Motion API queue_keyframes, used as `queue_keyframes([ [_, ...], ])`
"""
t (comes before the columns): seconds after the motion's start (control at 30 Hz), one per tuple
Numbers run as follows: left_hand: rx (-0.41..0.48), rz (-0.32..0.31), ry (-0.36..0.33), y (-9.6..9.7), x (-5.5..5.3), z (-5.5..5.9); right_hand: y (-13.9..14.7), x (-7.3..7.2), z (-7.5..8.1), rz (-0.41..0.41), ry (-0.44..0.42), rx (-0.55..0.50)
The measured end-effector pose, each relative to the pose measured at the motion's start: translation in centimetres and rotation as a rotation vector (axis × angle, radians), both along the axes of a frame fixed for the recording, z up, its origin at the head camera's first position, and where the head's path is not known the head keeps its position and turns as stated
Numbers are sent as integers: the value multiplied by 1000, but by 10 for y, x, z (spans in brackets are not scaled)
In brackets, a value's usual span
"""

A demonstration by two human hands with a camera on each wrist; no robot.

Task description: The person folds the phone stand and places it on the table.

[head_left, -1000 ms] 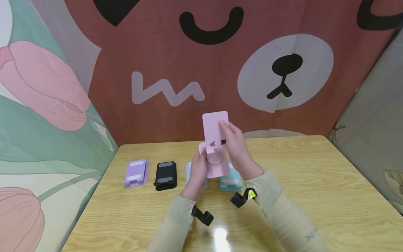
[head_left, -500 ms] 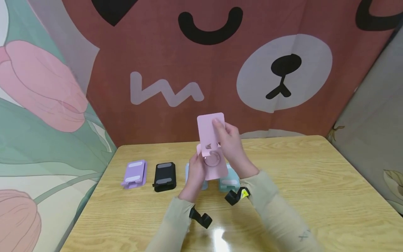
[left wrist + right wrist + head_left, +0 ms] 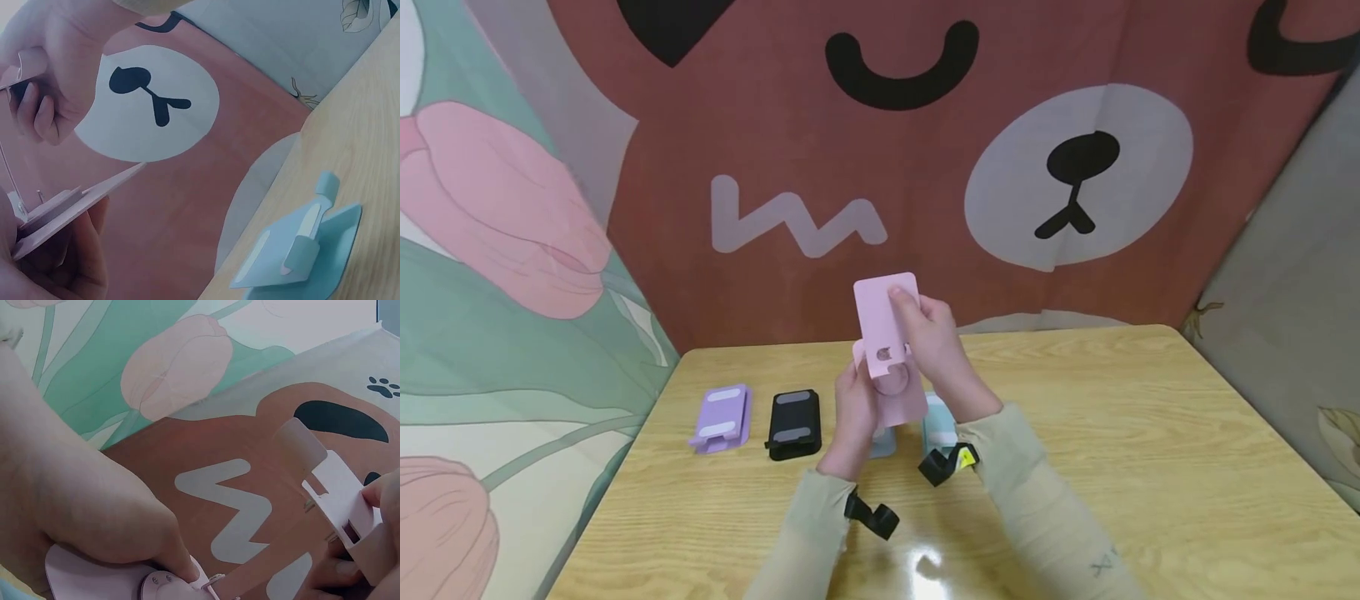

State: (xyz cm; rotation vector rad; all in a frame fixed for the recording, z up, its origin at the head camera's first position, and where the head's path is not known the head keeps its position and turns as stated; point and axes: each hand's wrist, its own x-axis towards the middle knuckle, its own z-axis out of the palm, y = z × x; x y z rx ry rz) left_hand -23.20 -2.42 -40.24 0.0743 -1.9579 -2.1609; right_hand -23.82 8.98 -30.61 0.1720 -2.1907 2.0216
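A pink folding phone stand is held up over the table, unfolded, in the head view. Its base (image 3: pixel 910 407), with a round hinge disc, is gripped along the left edge by my left hand (image 3: pixel 853 421). My right hand (image 3: pixel 943 354) pinches the upper plate (image 3: pixel 874 308), thumb on its face. In the right wrist view thin metal hinge parts show between base (image 3: pixel 100 575) and plate (image 3: pixel 350 500). Behind the hands, a teal phone stand (image 3: pixel 937 425) and a light blue one (image 3: pixel 883 444) lie partly hidden.
Further left on the wooden table (image 3: pixel 1150 467) lie a black folded phone stand (image 3: pixel 795 423) and a purple one (image 3: pixel 722 417). A bear-print cloth (image 3: pixel 790 300) hangs behind the table's back edge. Each wrist carries a small black camera mount.
Both hands have shifted left together with the pink phone stand, still gripping base and plate. More of the light blue stand is covered now. The stands on the table stay put.
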Motion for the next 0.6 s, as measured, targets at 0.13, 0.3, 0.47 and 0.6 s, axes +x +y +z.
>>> queue_keyframes([
  [0.13, -13, -9, 6, -2, 1, 1, 1, 1, 0, 7, -1, 6],
  [0.3, -25, 3, 5, -5, -1, 11, 0, 2, -3, 9, 3, 15],
  [0.47, 17, 27, 10, -8, -2, 15, -3, 7, -11, 27, -7, 27],
  [0.6, 14, 22, 10, -8, -3, 15, -2, 9, -15, 18, 4, 7],
])
